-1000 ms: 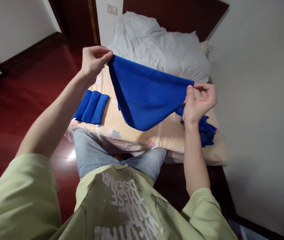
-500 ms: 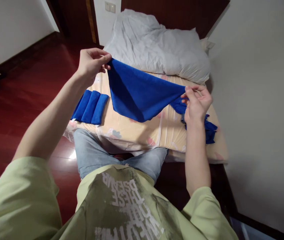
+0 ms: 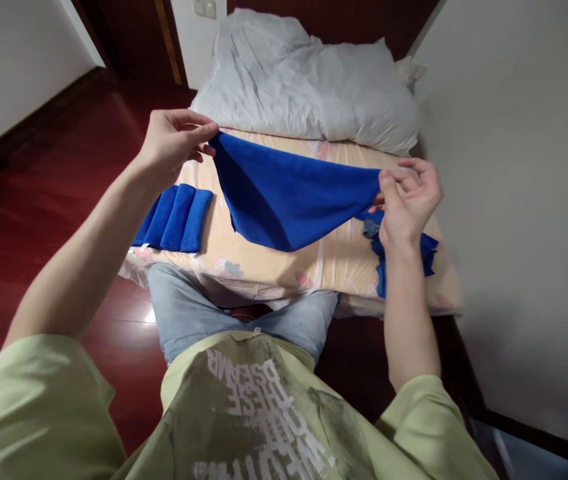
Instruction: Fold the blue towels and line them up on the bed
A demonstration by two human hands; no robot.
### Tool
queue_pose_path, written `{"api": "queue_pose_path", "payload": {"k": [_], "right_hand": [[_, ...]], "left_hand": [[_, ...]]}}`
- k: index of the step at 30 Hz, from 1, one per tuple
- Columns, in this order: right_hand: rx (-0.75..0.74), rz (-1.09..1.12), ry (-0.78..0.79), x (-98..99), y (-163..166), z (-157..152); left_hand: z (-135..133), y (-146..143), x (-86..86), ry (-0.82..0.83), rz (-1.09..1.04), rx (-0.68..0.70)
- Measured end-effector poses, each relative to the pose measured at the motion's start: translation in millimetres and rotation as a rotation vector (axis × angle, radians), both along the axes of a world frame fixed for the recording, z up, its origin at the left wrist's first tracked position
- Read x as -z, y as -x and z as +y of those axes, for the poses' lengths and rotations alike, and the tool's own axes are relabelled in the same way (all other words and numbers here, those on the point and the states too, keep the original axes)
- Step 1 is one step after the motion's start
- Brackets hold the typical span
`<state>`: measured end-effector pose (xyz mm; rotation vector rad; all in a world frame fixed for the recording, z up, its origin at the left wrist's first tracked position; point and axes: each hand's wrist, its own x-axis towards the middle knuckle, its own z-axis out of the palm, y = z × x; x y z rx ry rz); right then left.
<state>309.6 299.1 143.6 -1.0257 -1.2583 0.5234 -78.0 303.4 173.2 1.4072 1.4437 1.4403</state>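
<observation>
The left hand [image 3: 171,143] pinches one corner of a blue cloth [image 3: 289,197] between thumb and fingers, and the right hand [image 3: 409,200] grips the opposite corner the same way — both closed on the fabric, holding it stretched in the air above the bed [image 3: 274,263]. The cloth sags in the middle into a loose curve, its lower edge hanging close over the mattress but apparently not resting on it.

This looks like the start of a fold: the cloth is spread and held by its top edge. The next move would call for keeping both pinches firm and the top edge level so the halves meet squarely.

Both forearms reach forward from the body, the left raised and farther out, the right bent more, wrist turned inward.

Left of the cloth, three folded blue cloths [image 3: 174,217] lie side by side on the bed. Right of it, under the right hand, sits a rumpled heap of blue cloths [image 3: 427,247]. Beyond it lies a white pillow [image 3: 309,87].
</observation>
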Motion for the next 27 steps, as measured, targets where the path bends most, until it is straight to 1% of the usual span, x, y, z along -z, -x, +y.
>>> {"api": "queue_pose_path", "payload": {"k": [2,5,8,11,14,16,19,21,23,24,25,26,27], "right_hand": [[-0.021,0.000,0.057,2.1,-7.4,2.7],[-0.045,0.002,0.147,7.0,-20.8,10.3],[-0.063,0.007,0.248,14.2,-30.9,21.6],[-0.091,0.014,0.333,26.3,-34.0,41.6],[-0.103,-0.004,0.354,38.1,-32.3,73.4],[-0.123,-0.041,0.313,39.2,-31.7,97.7],[-0.155,-0.091,0.151,25.7,-35.8,128.3],[-0.164,-0.116,-0.003,11.6,-42.1,139.1],[-0.178,-0.159,-0.148,1.9,-49.7,140.3],[-0.184,-0.192,-0.204,1.2,-53.2,137.0],[-0.182,-0.225,-0.243,4.3,-56.1,131.2],[-0.172,-0.253,-0.257,11.9,-58.2,122.8],[-0.154,-0.274,-0.248,24.3,-59.4,112.0]], "left_hand": [[-4.0,-1.6,-0.2,0.025,-0.055,0.041],[-6.9,-0.4,0.1,0.109,-0.094,0.079],[-2.4,2.4,3.3,0.170,-0.092,0.124],[13.4,1.9,11.5,0.201,-0.090,0.125],[40.9,-3.0,20.2,0.203,-0.085,0.090],[62.5,-6.9,21.2,0.145,-0.055,0.088],[90.9,-11.0,11.2,0.009,0.036,0.090],[101.8,-11.6,0.5,-0.089,0.109,0.092],[104.2,-10.4,-5.8,-0.180,0.178,0.098],[102.0,-9.2,-4.8,-0.221,0.200,0.103],[97.6,-7.8,0.2,-0.253,0.212,0.107],[91.0,-6.5,9.8,-0.273,0.214,0.111],[82.0,-5.3,24.6,-0.284,0.204,0.113]]}}
